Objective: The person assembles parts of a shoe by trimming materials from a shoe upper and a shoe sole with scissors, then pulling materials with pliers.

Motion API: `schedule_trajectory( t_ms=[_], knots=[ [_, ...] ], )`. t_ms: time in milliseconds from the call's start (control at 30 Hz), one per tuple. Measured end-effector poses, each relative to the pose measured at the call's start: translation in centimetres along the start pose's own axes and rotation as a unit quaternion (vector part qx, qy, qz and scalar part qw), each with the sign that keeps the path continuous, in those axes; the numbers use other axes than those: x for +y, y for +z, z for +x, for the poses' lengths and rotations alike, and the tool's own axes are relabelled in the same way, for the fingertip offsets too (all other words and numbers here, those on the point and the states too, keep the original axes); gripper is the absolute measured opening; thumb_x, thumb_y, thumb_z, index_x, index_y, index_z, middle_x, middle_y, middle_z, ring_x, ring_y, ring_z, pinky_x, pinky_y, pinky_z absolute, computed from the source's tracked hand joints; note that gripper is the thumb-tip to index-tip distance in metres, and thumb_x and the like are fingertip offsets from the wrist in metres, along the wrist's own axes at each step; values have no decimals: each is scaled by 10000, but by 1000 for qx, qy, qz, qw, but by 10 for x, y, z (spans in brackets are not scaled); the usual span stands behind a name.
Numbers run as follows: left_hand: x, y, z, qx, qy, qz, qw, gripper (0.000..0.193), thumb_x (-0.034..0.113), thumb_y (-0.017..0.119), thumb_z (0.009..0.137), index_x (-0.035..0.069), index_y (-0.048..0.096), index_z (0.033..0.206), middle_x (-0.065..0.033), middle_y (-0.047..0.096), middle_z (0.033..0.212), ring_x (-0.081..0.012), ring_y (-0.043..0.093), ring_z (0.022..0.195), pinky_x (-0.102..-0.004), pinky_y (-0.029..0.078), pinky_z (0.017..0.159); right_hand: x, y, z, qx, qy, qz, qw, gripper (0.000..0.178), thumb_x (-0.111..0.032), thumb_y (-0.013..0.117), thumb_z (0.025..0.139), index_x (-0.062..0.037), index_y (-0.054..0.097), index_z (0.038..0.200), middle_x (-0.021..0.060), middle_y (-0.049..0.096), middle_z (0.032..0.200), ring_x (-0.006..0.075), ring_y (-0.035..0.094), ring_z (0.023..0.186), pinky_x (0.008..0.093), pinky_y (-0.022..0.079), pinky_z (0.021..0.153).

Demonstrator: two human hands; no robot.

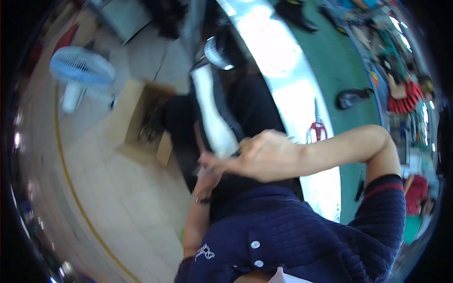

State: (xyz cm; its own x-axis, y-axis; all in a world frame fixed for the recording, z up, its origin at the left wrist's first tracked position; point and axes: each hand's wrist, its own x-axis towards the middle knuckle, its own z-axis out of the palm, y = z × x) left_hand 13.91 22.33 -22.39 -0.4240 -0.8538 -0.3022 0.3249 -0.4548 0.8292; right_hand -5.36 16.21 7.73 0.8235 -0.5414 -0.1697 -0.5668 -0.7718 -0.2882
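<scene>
A black shoe (211,113) with a long white face lies over my dark-trousered lap, its wider end toward me; blur hides whether that face is its sole or its inside. My left hand (208,170), with a bracelet at the wrist, is closed on the near end of the shoe. Across from it my right hand (270,155) is curled into a fist beside the same end, its thumb pointing toward my left hand. What its fingers hold, if anything, cannot be made out. A small yellowish bit shows at those fingers.
To my right runs a shiny metal ledge (283,61) bearing a red-handled tool (317,131). Beyond it, a green belt (325,80) carries dark shoes (351,98). On the left are an open cardboard box (130,118) and a blue-and-white fan (81,68). Other people sit at far right.
</scene>
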Motion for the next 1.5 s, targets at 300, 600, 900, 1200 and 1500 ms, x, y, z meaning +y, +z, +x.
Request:
schedule_trajectory(
  t_ms=[300, 600, 900, 1200, 1500],
  knots=[
    [116, 67, -23, 58, 9, -31, 998, 919, -32, 772, 611, 79, 328, 1408, -52, 479, 1256, -213, 485, 1137, -341, 362, 1017, 27, 7, 33, 26, 22, -28, 999, 813, -230, 655, 790, -103, 230, 1471, 110, 631, 645, 299, 648, 603, 382, 483, 502],
    [154, 53, 13, 36, -52, -5, 998, 672, 257, 721, 789, 80, 432, 1368, -82, 556, 1227, -257, 539, 1121, -394, 440, 971, 67, 26, 1, 101, 94, 5, 990, 555, -251, 564, 886, -176, 361, 1398, 121, 626, 642, 337, 647, 634, 432, 476, 525],
    [209, 68, 82, -40, -211, -46, 975, 595, 254, 672, 829, 36, 457, 1340, -141, 603, 1219, -292, 590, 1102, -424, 466, 985, 40, 45, -73, 333, 380, 369, 780, 429, -422, 407, 975, -138, 470, 1291, 133, 615, 618, 333, 647, 625, 430, 485, 574],
    [152, 49, 36, -127, 47, 175, 975, 600, 306, 595, 909, 6, 398, 1391, -138, 497, 1344, -259, 532, 1166, -379, 423, 1017, 57, 79, -112, 301, 237, 779, 496, 240, -279, 596, 937, -81, 561, 1066, 11, 665, 835, 79, 602, 683, 212, 415, 589],
    [133, 50, 46, -42, -52, -19, 998, 702, 324, 546, 892, 54, 258, 1473, -123, 357, 1459, -270, 364, 1331, -404, 267, 1120, 43, 110, -78, 149, 234, 825, 492, 256, -296, 642, 903, -94, 581, 1048, 0, 681, 825, 47, 565, 657, 188, 327, 545]
  ],
)
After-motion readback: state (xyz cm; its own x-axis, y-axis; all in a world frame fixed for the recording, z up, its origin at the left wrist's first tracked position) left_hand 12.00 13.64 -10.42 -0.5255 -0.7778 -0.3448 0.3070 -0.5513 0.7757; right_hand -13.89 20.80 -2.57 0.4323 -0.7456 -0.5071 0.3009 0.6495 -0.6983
